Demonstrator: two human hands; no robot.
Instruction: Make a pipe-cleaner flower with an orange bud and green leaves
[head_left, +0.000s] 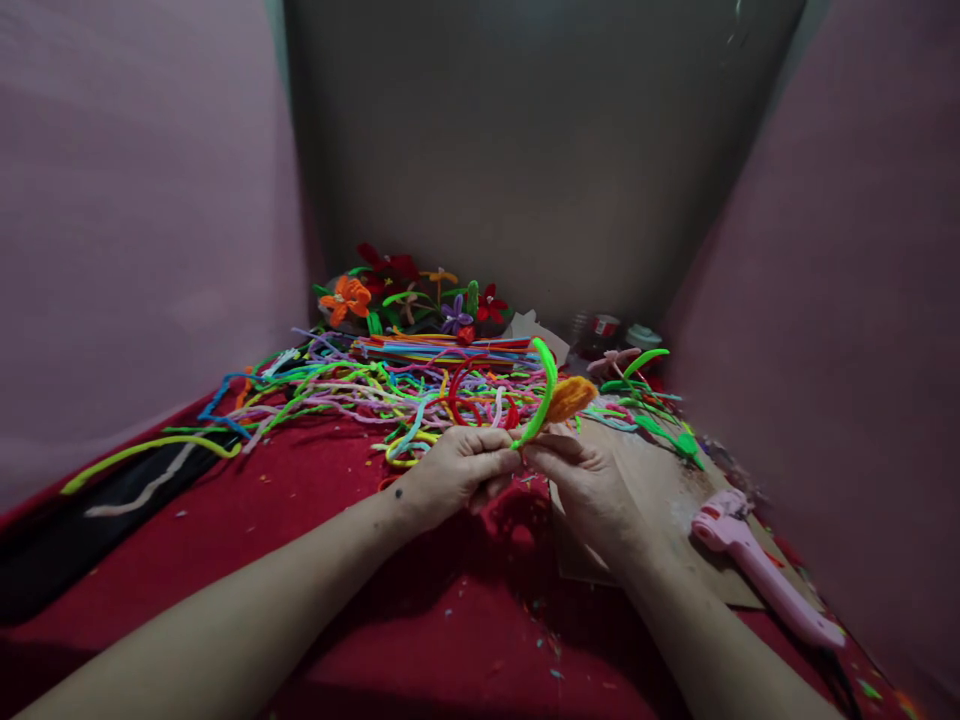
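Note:
Both hands meet at the middle of the view, above the red cloth. My left hand (480, 462) pinches the lower end of a bright green pipe cleaner leaf (547, 385), which curves upward. Close beside it, my right hand (577, 480) is closed at the base of an orange pipe cleaner petal piece (571, 399). The fingertips of the two hands nearly touch, and they hide where the green and orange pieces meet. Whether the two are joined cannot be seen.
Loose pipe cleaners (337, 385) in many colours lie heaped behind my hands. Finished fuzzy flowers (347, 300) stand at the back. On the right, a pink glue gun (765, 570) rests on a cardboard sheet (652, 490). Jars (641, 338) stand behind it. Pink walls rise at both sides.

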